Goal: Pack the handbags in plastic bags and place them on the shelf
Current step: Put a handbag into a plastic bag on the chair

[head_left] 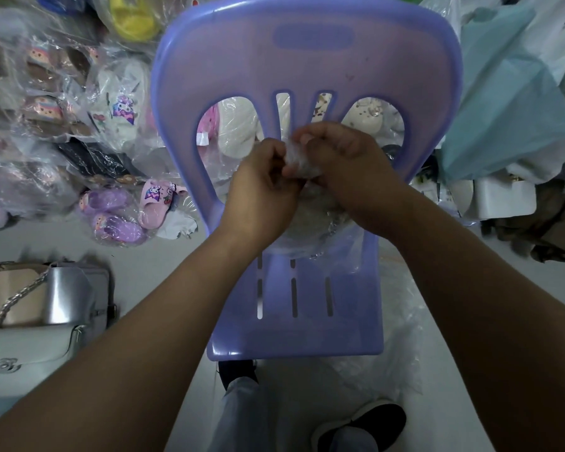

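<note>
Bunching the neck of the clear plastic bag [299, 158] over the purple chair [307, 60], you are pinching it from both sides. Your left hand [261, 187] has its fingers curled onto the plastic, and your right hand [343, 168] is clamping the top. The handbag [310, 210] inside is lying on the seat, mostly hidden under your hands, with only a pale curve and some chain [331, 225] showing. A silver handbag [66, 288] is sitting on the floor to the left.

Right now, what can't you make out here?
Head view only:
- Handbag on the chair: mostly hidden by left hand, right hand and the crumpled plastic bag.
- Shelf: out of frame.
- White bag: cut off by the left edge and forearm.
</note>
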Motion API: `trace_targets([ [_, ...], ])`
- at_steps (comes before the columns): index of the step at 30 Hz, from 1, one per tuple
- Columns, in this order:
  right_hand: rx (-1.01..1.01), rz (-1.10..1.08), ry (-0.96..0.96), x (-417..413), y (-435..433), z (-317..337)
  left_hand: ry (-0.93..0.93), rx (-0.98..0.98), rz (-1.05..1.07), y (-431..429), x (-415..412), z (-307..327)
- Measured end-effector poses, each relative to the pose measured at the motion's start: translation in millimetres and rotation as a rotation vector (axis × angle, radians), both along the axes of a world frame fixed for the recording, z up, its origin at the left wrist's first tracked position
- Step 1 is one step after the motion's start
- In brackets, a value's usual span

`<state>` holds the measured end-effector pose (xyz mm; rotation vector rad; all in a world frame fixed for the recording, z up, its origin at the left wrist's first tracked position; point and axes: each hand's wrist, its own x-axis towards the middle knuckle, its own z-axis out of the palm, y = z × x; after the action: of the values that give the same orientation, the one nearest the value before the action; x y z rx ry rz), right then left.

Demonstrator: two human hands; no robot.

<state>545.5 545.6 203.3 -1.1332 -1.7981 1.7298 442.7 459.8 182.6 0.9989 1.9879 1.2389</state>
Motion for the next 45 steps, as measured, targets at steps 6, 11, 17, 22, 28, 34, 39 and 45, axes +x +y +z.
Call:
trace_targets([
  [6,0.098,0.171,0.016,13,-1,7,-0.035,0.015,-0.042,3,-9,4],
  [11,0.439,0.022,-0.186,15,-1,-3,0.044,-0.023,-0.082,5,-16,6],
  [17,0.711,-0.122,-0.249,7,-8,-10,0.142,-0.102,-0.067,-8,-10,1],
  [22,0.652,-0.112,-0.23,9,-9,-8,0.175,-0.168,-0.001,-9,-11,0],
  [28,0.748,-0.05,-0.284,16,-11,-4,0.284,-0.274,0.028,3,-4,4],
  [34,0.709,-0.09,-0.35,25,-19,-8,-0.338,-0.27,-0.097,11,-14,27],
  [39,0.682,-0.104,-0.317,26,-20,-10,-0.613,-0.259,0.071,19,-13,32],
  [45,0.837,-0.09,-0.413,43,-33,-15,-0.374,-0.228,0.284,21,-9,12],
])
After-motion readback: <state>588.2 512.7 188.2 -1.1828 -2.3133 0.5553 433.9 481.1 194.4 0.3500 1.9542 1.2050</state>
